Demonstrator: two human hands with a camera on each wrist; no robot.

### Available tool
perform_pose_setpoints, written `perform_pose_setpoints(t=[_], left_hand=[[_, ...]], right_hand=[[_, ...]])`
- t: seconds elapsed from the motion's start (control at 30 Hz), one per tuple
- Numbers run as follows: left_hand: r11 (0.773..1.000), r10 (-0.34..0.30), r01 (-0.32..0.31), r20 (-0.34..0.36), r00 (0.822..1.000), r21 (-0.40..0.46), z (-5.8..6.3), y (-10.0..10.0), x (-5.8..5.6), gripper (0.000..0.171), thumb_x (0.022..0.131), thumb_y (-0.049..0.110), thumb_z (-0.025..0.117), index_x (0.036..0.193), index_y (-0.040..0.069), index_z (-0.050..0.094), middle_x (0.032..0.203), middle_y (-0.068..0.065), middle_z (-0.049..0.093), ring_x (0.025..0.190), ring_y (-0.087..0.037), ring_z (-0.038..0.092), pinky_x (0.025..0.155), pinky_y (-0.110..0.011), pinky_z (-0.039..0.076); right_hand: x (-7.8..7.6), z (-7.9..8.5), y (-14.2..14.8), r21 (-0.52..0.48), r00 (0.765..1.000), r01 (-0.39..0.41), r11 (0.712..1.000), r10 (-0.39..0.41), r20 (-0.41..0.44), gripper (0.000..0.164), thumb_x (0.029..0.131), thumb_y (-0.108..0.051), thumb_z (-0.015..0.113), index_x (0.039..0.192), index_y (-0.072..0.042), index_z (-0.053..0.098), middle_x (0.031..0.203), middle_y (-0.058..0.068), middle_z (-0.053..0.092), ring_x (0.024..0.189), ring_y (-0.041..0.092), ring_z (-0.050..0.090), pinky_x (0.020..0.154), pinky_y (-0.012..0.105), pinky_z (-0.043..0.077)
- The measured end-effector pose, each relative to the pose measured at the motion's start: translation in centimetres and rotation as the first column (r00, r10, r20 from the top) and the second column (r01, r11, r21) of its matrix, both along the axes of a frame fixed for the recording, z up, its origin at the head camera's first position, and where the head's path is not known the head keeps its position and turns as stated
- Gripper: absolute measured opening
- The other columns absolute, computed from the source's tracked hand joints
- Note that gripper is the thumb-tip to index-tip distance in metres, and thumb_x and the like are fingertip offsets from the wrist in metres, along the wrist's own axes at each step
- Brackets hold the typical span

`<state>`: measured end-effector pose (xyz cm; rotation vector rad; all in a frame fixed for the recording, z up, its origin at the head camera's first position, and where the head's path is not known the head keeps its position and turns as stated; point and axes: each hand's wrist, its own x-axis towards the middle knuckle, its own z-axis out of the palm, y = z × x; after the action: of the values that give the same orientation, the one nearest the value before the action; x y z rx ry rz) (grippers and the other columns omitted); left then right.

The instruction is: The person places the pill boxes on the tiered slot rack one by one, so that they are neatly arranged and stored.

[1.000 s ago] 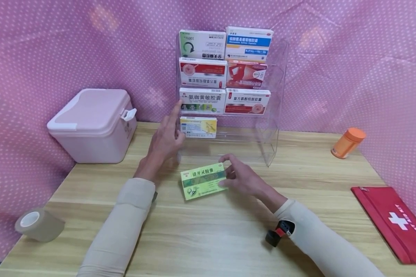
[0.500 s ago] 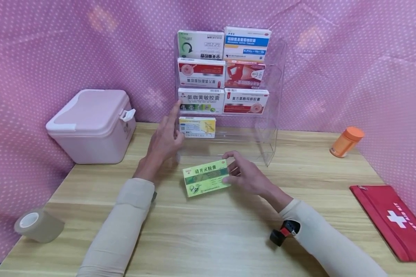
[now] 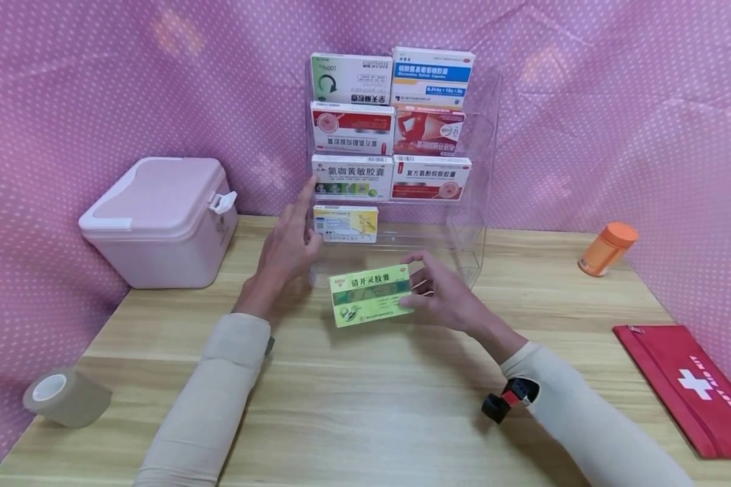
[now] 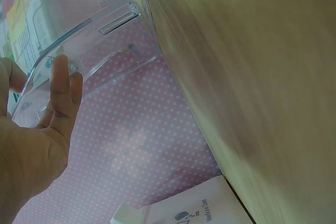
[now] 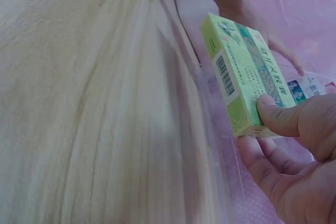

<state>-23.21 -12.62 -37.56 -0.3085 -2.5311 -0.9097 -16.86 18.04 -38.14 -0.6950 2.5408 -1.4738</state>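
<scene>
In the head view, my right hand point(image 3: 445, 295) pinches the right end of a light green medicine box point(image 3: 370, 296) between thumb and fingers. It is held up off the table, in front of the rack's lowest tier, its printed face towards me. The right wrist view shows the thumb across the face of the green box point(image 5: 247, 72) and the fingers behind it. My left hand point(image 3: 289, 240) grips the left side of a clear display rack point(image 3: 481, 223). In the left wrist view, the fingers point(image 4: 62, 85) lie along the rack's clear side panel point(image 4: 79, 32).
Several medicine boxes fill the upper tiers, and a yellow-white box point(image 3: 346, 224) stands lower left. A pink medicine chest point(image 3: 158, 223) is left of the rack, a tape roll point(image 3: 67, 398) nearer me. On the right are an orange bottle point(image 3: 608, 249) and a red first-aid pouch point(image 3: 685, 392).
My right hand has carried the green box up and to the right, closer to the rack's lower front. The left hand stays at the rack's side.
</scene>
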Motion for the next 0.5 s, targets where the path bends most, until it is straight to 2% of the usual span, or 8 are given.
perform_pose_setpoints(t=[0.2, 0.37, 0.5], left_hand=[[1.000, -0.001, 0.001, 0.003, 1.000, 0.004, 0.0, 0.0, 0.0, 0.105, 0.092, 0.011, 0.060, 0.170, 0.054, 0.005, 0.115, -0.015, 0.055, 0.081, -0.027, 0.048, 0.066, -0.038, 0.044], [1.000, 0.003, -0.003, 0.005, 1.000, 0.002, -0.1, 0.0, 0.0, 0.104, 0.093, 0.010, 0.060, 0.171, 0.052, 0.005, 0.116, -0.016, 0.054, 0.082, -0.027, 0.048, 0.067, -0.038, 0.044], [1.000, 0.008, -0.008, 0.008, 1.000, -0.001, -0.1, 0.1, 0.0, 0.105, 0.093, 0.011, 0.061, 0.170, 0.054, 0.004, 0.118, -0.015, 0.054, 0.083, -0.027, 0.048, 0.068, -0.038, 0.044]], right_hand=[[-0.1, 0.2, 0.6, -0.026, 0.999, 0.026, 0.999, -0.027, -0.020, 0.062, 0.091, 0.004, 0.078, 0.144, -0.004, 0.047, 0.111, 0.026, 0.072, 0.095, 0.030, 0.073, 0.086, 0.036, 0.060], [0.0, 0.6, 1.2, -0.007, 0.997, 0.077, 0.997, -0.078, -0.030, 0.062, 0.093, 0.000, 0.078, 0.144, -0.009, 0.046, 0.115, 0.025, 0.069, 0.101, 0.033, 0.072, 0.086, 0.038, 0.059], [-0.3, 1.2, 1.8, -0.020, 0.994, 0.103, 0.995, -0.103, -0.032, 0.064, 0.093, 0.001, 0.078, 0.146, -0.009, 0.045, 0.116, 0.026, 0.069, 0.102, 0.035, 0.073, 0.089, 0.037, 0.060]])
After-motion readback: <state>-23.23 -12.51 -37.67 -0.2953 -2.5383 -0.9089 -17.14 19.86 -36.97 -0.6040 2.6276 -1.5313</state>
